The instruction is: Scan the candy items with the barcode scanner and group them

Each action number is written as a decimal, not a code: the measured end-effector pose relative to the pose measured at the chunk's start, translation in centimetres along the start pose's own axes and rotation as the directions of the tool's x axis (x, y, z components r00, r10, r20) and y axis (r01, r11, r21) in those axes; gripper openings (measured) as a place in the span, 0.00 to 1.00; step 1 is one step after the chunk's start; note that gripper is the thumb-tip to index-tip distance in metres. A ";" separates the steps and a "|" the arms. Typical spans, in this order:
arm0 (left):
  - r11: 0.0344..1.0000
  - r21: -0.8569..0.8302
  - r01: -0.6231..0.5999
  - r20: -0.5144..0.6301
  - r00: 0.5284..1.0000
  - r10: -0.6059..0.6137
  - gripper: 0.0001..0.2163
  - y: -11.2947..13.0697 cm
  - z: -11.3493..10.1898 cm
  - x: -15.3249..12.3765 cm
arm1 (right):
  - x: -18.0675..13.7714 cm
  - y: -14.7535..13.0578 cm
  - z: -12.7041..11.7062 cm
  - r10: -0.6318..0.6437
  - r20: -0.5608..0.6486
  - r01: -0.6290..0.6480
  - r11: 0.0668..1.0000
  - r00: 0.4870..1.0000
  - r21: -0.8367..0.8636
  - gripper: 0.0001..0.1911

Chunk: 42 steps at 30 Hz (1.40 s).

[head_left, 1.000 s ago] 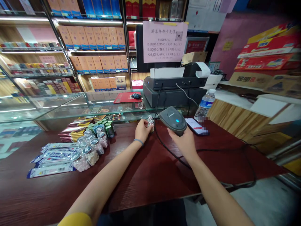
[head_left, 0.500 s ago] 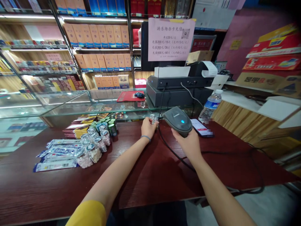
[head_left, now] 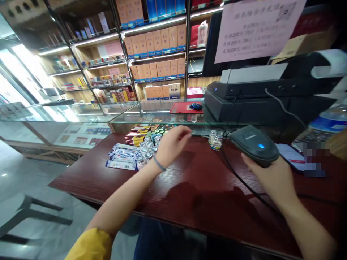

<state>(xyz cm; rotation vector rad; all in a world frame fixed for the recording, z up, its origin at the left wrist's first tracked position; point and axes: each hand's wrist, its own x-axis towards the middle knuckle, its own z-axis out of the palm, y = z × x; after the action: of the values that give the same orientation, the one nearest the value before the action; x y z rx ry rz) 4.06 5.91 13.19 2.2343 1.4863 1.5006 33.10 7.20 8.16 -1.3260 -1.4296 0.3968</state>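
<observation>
My right hand [head_left: 276,180] grips a dark barcode scanner [head_left: 255,144] with a lit blue light, held above the table with its cord trailing down. My left hand [head_left: 175,144] is raised over the table, fingers loosely stretched toward the right, holding nothing that I can see. To its right, two small glass jars [head_left: 216,141] with silver lids stand close together beside the cord. Behind and left of this hand are several lidded jars [head_left: 146,148], partly hidden by it. Blue-and-white stick packets [head_left: 122,155] lie beside them, with yellow-and-brown packets [head_left: 138,133] stacked farther back.
A phone [head_left: 291,156] and a water bottle [head_left: 322,124] are at the right of the dark red table [head_left: 173,195]. A black cash register unit [head_left: 238,104] stands behind. A mouse [head_left: 195,106] rests on the glass counter. A grey stool [head_left: 24,209] is at the left.
My left hand has let go of a small jar by the cord and moved left toward the group of jars. The view has turned left; my right hand still holds the scanner.
</observation>
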 end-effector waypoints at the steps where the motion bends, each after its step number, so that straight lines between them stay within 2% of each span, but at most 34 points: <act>1: 0.997 0.081 0.010 -0.043 0.999 -0.007 0.04 -0.2 -2.8 -0.7 | -0.1 0.0 0.1 -0.014 -0.006 0.014 1.000 1.000 -0.016 0.29; 3: 0.975 0.212 0.062 -0.076 0.996 -0.047 0.05 -1.2 -7.6 -2.2 | -0.5 0.1 0.4 -0.061 -0.003 0.061 0.997 0.998 -0.051 0.32; 4: 0.963 0.254 0.089 -0.041 0.996 -0.081 0.06 -2.0 -9.6 -3.1 | -0.6 0.2 0.6 -0.082 0.008 0.082 0.994 0.997 -0.070 0.32; 7: 0.941 0.275 0.199 0.074 0.971 -0.227 0.13 -4.5 -13.1 -6.2 | -1.1 0.6 1.1 -0.065 0.065 0.072 0.992 0.996 -0.107 0.35; 9: 0.927 0.223 0.303 0.113 0.936 -0.333 0.18 -5.8 -13.8 -8.3 | -1.4 1.0 1.4 -0.023 0.123 0.036 0.994 0.992 -0.107 0.36; 11: 0.910 0.171 0.377 0.133 0.907 -0.400 0.20 -6.9 -13.6 -10.0 | -1.7 1.2 1.6 -0.002 0.194 0.023 0.994 0.981 -0.104 0.35; 14: 0.904 0.139 0.404 0.126 0.898 -0.421 0.19 -7.8 -12.6 -11.6 | -1.9 1.4 1.8 -0.002 0.268 0.032 0.994 0.963 -0.107 0.31; 19: 0.887 0.153 0.435 0.090 0.888 -0.451 0.17 -8.4 -11.7 -12.6 | -1.9 1.6 1.9 -0.039 0.278 0.076 0.989 0.960 -0.123 0.29; 23: 0.874 0.227 0.429 0.119 0.879 -0.462 0.16 -7.9 -12.9 -12.9 | -1.9 1.9 1.9 -0.034 0.237 0.062 0.992 0.971 -0.112 0.31; 26: 0.878 0.231 0.418 0.257 0.845 -0.470 0.16 -6.6 -15.5 -12.5 | -2.0 1.7 1.9 -0.064 0.209 0.083 0.993 0.976 -0.087 0.31; 28: 0.890 0.151 0.429 0.371 0.810 -0.453 0.17 -5.3 -16.9 -11.8 | -2.1 1.4 1.9 -0.064 0.194 0.079 0.994 0.979 -0.074 0.31; 30: 0.888 -0.012 0.461 0.402 0.815 -0.417 0.17 -3.7 -17.3 -10.7 | -2.2 1.1 1.8 -0.041 0.178 0.055 0.996 0.983 -0.074 0.31; 32: 0.858 -0.247 0.450 0.406 0.852 -0.331 0.17 -2.3 -16.0 -9.2 | -2.3 0.8 1.8 -0.037 0.160 0.048 0.997 0.986 -0.065 0.30; 35: 0.719 -0.535 0.445 0.420 0.878 -0.231 0.17 -1.1 -11.4 -6.6 | -2.2 0.7 1.9 -0.087 0.153 0.090 0.996 0.984 -0.019 0.28; 39: 0.542 -0.731 0.415 0.391 0.905 -0.166 0.16 -1.3 -4.8 -3.8 | -2.0 1.0 1.9 -0.127 0.142 0.128 0.992 0.982 0.002 0.27; 42: 0.474 -0.791 0.386 0.364 0.920 -0.143 0.16 -2.0 -2.0 -3.0 | -1.8 1.1 1.9 -0.130 0.121 0.128 0.992 0.984 0.022 0.26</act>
<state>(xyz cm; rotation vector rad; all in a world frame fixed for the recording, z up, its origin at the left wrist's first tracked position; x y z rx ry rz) 1.06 3.91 11.12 1.4060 0.6740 1.3299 31.66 6.76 5.77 -1.2071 -1.6023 0.4071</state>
